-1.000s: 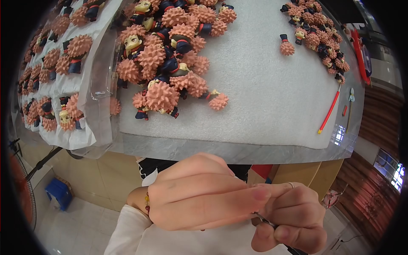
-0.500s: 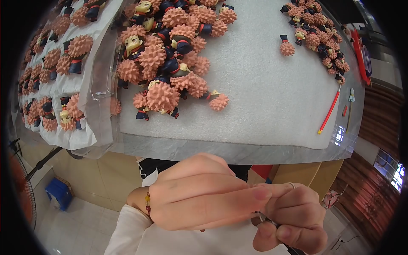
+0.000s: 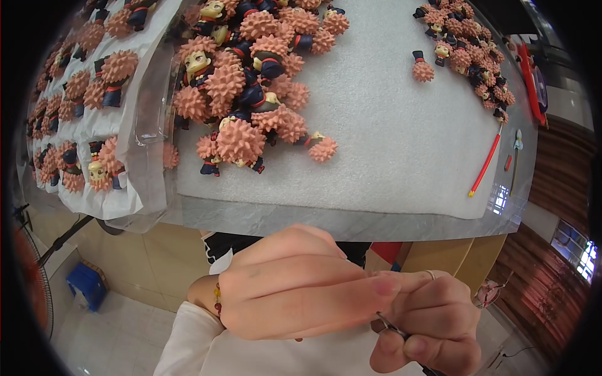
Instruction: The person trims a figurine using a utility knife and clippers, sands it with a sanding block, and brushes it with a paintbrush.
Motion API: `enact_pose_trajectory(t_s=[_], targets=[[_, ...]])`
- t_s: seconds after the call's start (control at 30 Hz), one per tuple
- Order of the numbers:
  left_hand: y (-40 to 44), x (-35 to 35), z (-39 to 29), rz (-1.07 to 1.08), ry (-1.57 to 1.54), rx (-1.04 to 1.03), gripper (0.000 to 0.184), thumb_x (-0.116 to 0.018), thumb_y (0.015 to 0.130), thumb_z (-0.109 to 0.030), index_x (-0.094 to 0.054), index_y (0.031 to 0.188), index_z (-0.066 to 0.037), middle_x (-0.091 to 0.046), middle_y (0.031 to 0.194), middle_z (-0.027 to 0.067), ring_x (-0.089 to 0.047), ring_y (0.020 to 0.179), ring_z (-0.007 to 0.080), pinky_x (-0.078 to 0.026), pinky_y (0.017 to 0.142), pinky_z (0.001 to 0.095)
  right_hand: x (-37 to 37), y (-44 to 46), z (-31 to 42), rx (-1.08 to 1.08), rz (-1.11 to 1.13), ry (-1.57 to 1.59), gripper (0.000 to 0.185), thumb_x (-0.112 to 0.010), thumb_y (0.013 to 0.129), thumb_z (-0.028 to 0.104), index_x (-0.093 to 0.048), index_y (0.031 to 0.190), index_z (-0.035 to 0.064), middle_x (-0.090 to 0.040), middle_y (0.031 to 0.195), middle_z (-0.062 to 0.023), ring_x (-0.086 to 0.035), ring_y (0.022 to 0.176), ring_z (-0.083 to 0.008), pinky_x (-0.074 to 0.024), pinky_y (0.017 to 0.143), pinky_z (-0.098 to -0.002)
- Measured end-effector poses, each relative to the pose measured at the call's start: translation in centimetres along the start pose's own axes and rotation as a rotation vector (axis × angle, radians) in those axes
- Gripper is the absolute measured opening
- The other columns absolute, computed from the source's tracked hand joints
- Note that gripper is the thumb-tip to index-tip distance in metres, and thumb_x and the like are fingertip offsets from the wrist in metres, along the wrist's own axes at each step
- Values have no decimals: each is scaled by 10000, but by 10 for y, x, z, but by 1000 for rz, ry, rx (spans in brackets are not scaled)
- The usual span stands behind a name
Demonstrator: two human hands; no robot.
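Observation:
My left hand (image 3: 301, 291) is closed in front of my chest, just beyond the table's near edge, with its fingertips meeting my right hand. Whatever it pinches is hidden behind its fingers. My right hand (image 3: 436, 316) grips a thin tool with a metal tip (image 3: 390, 324) and a dark handle, held between thumb and fingers. That tip points at the left fingertips; the exact kind of tool is not clear. On the table lies a heap of small figurines (image 3: 241, 143) with spiky pink hair and dark blue clothes, beyond both hands.
White foam sheet (image 3: 382, 138) covers the table. A second pile of figurines (image 3: 467, 56) lies at the far right, near a red brush (image 3: 486, 164). A clear tray (image 3: 145, 135) at left holds rows of figurines on white paper. A blue stool (image 3: 86, 286) stands on the floor.
The tool in my right hand has shifted slightly in angle, its handle now lower and more hidden. Both hands otherwise stay almost in place, and the figurines have not moved.

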State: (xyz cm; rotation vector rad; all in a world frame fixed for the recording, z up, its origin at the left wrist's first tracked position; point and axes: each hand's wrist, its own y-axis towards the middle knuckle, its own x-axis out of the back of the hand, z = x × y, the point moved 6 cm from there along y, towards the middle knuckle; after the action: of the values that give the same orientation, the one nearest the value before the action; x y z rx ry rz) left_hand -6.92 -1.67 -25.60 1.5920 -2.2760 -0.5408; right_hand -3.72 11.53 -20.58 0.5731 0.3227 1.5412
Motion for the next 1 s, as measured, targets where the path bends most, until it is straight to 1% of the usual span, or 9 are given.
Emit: enact_pose_trajectory(t_s=[0.07,0.13,0.27,0.33,0.4,0.47,0.53,0.83,1.0], targets=[[1,1,0,19,11,1,418,-850,560,-155,-609,888,-61,-648,717,57,-556,634,146,-438,558,259,-5,6,1,188,55,-79,256,-633,642,-132,-436,759,-20,-490,591,-84,-416,448,-132,-504,484,-352],[1,1,-1,9,12,6,418,-850,559,-152,-608,888,-63,-647,712,56,-556,632,146,-437,556,258,-6,5,1,278,100,-118,301,-626,667,-130,-399,819,-4,-484,604,-89,-394,429,-136,-461,376,-283],[0,-1,-1,-18,2,25,414,-846,564,-140,-609,895,-66,-650,726,55,-557,638,148,-442,565,261,-4,4,0,321,111,-101,299,-626,659,-131,-413,829,-6,-486,591,-81,-393,413,-135,-426,360,-265],[0,1,-1,12,2,34,411,-844,567,-137,-610,898,-68,-652,737,54,-559,647,148,-446,576,266,-5,3,0,249,105,-109,293,-611,663,-121,-403,823,11,-468,598,-75,-384,441,-132,-473,458,-315],[1,2,-1,57,1,40,408,-841,570,-134,-611,900,-70,-654,747,53,-561,657,149,-451,587,271,-2,-7,1,60,119,-141,284,-582,672,-98,-376,807,45,-430,618,-68,-368,504,-127,-581,660,-419],[1,2,-1,66,12,47,404,-839,574,-139,-611,900,-71,-655,750,53,-562,664,150,-453,595,274,-3,0,1,215,128,-128,294,-608,662,-122,-407,829,11,-467,596,-76,-382,438,-131,-464,453,-312],[1,2,-1,61,18,48,398,-838,578,-143,-611,898,-71,-656,749,53,-562,664,150,-453,595,275,-4,3,1,301,126,-119,300,-621,657,-134,-422,840,-5,-486,587,-81,-391,409,-134,-410,351,-260],[1,0,1,3,15,31,427,-852,558,-148,-597,893,-74,-652,710,48,-560,630,147,-439,561,258,-6,7,1,301,163,-139,301,-621,670,-134,-428,863,-7,-490,601,-82,-402,440,-142,-468,383,-287],[-1,0,1,-22,10,20,435,-856,551,-144,-597,891,-67,-651,704,51,-562,625,145,-439,565,254,-4,1,1,222,166,-125,301,-623,670,-137,-431,865,-12,-495,613,-87,-407,448,-142,-460,377,-284]])
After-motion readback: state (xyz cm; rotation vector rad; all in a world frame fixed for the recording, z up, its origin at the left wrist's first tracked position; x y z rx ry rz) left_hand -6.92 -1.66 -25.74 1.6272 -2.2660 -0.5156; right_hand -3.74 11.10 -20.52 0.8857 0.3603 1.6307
